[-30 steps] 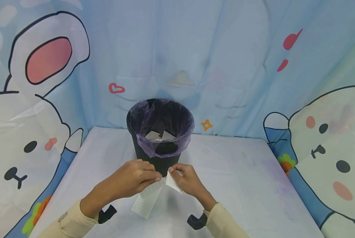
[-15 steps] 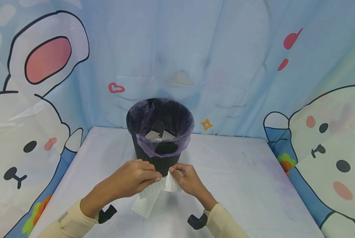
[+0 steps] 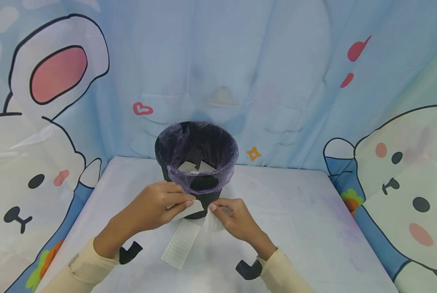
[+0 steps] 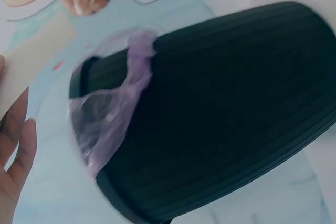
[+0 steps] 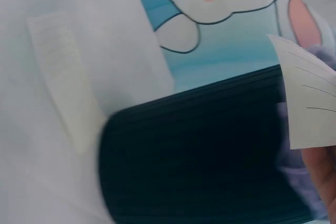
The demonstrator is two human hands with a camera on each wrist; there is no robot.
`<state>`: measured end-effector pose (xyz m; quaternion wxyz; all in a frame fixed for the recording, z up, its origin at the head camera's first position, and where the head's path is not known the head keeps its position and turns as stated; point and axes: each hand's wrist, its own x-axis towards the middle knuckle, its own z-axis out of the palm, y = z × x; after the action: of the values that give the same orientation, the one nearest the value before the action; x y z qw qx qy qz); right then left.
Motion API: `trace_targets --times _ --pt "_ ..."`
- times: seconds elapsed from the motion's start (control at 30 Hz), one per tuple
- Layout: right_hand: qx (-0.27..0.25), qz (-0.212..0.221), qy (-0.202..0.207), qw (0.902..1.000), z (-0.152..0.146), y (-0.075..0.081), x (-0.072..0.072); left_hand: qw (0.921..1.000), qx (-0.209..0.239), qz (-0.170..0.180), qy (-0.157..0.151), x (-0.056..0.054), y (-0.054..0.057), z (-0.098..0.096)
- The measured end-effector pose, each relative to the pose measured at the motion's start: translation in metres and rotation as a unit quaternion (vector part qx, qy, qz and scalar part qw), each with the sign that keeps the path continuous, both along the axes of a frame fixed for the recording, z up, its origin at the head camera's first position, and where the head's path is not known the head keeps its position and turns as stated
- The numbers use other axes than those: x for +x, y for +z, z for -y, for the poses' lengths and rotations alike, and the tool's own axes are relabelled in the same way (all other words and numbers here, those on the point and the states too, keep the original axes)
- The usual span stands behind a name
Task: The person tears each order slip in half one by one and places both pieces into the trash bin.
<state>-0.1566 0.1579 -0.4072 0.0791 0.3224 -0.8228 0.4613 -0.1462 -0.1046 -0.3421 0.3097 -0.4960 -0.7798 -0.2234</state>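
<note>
My left hand (image 3: 156, 205) pinches a piece of white paper (image 3: 193, 208) between thumb and fingers, in front of the bin. A second piece, lined paper (image 3: 212, 222), is pinched in my right hand (image 3: 237, 217); it curves in the right wrist view. The two pieces are apart. Below the hands a long strip of lined paper (image 3: 181, 244) lies on the table. Behind them stands a black ribbed bin (image 4: 231, 114), upright, with a purple plastic liner (image 3: 226, 175) folded over its rim. Pieces of paper (image 3: 187, 167) lie inside it.
The white-covered table (image 3: 284, 228) spreads around the bin. A blue curtain (image 3: 277, 81) printed with cartoon rabbits hangs behind and at both sides. Black curved pieces (image 3: 130, 252) stick out from both sleeves.
My left hand has risen and moved left with its piece of paper, opening a gap between the two pieces. My right hand has shifted slightly right. More of the table strip shows.
</note>
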Motion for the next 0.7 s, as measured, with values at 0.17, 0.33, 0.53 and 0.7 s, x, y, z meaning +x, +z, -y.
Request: trace_targets --times 0.17,0.33,0.53,0.7 --pt "-0.022 -0.072 0.024 0.9969 -0.005 0.027 -0.002 0.9969 0.078 -0.005 0.001 -0.010 0.014 0.006" --pt "-0.075 -0.150 0.034 0.9852 -0.008 0.063 -0.008 0.9880 0.153 0.017 0.018 -0.021 0.027 0.006" --pt "-0.123 -0.182 -0.006 0.9756 -0.006 0.096 -0.026 0.9670 0.242 0.048 0.066 -0.037 0.032 0.003" --pt "-0.136 -0.175 -0.045 0.9742 -0.001 0.103 -0.043 0.9480 0.293 0.074 0.100 -0.046 0.030 0.001"
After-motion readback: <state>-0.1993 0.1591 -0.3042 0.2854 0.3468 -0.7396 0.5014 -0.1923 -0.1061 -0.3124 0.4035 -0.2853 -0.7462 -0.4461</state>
